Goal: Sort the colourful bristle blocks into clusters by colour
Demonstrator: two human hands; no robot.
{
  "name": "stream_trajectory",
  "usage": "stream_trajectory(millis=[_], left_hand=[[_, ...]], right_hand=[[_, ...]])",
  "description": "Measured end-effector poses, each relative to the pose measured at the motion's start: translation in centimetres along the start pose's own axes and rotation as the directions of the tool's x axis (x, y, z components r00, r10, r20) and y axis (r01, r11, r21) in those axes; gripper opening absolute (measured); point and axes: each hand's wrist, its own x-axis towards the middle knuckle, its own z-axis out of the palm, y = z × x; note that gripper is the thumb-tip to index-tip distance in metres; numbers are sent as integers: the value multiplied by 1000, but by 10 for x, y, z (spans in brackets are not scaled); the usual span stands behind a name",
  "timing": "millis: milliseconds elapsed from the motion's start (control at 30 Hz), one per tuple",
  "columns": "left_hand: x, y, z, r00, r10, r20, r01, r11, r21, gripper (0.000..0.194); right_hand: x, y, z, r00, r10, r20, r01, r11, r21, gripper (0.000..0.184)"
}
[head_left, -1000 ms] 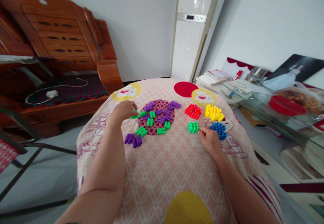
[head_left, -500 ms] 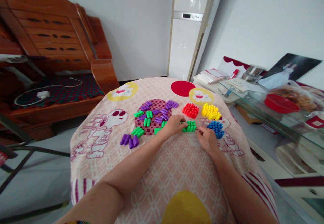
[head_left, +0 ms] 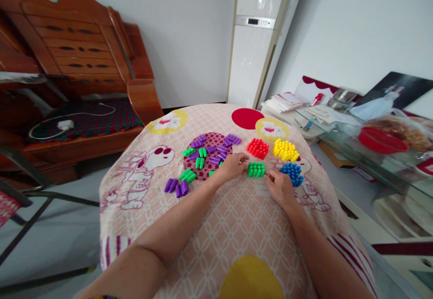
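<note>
Left hand (head_left: 235,166): moved from the loose pieces left of centre to the left end of the green block (head_left: 256,169), right of frame centre. The block now extends farther left, indicating that further green pieces have been added. Left grip: released; no piece visible in it, fingers just beside the block. Right hand (head_left: 279,186): fingertips at the block's right end; whether that grip is closed on a piece cannot be determined.

Adjacent items on the counter (head_left: 237,236): red block (head_left: 257,148) above, yellow block (head_left: 286,150) to upper right, blue block (head_left: 291,174) beside the right hand. Loose purple pieces (head_left: 214,159) lie left of the left hand. Obstruction: the left forearm (head_left: 189,213) partly hides loose green pieces near frame centre.
</note>
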Motion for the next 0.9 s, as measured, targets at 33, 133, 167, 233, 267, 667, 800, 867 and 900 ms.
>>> stream_trajectory(millis=[33,133,167,233,267,667,800,867,900], left_hand=[[1,-1,-8,1000,2,-22,-2,1000,29,28],[1,-8,-44,988,-20,-153,50,980,193,32],[0,-12,-58,976,-52,-212,108,959,260,32],[-5,-24,-87,938,-146,-315,265,886,380,31],[-8,-31,-100,918,-207,-337,345,836,426,32],[-26,-95,-136,890,-365,-273,454,754,474,10],[-20,-66,-136,923,-239,-302,348,852,391,12],[-16,-39,-126,950,-135,-281,229,913,336,16],[-15,-24,-117,966,-75,-247,148,944,295,19]], right_hand=[[0,0,0,1000,2,0,-2,1000,1,24],[1,1,0,1000,1,4,-1,1000,4,23],[1,1,1,1000,0,5,0,1000,4,23],[0,1,1,1000,0,4,0,1000,-1,23],[0,1,1,1000,0,4,0,1000,-4,23],[0,0,0,1000,4,1,-4,1000,-5,22],[0,0,1,1000,-6,-4,6,1000,0,23],[0,1,1,1000,-3,1,3,1000,-2,22],[1,0,1,1000,0,5,0,1000,-6,21]])
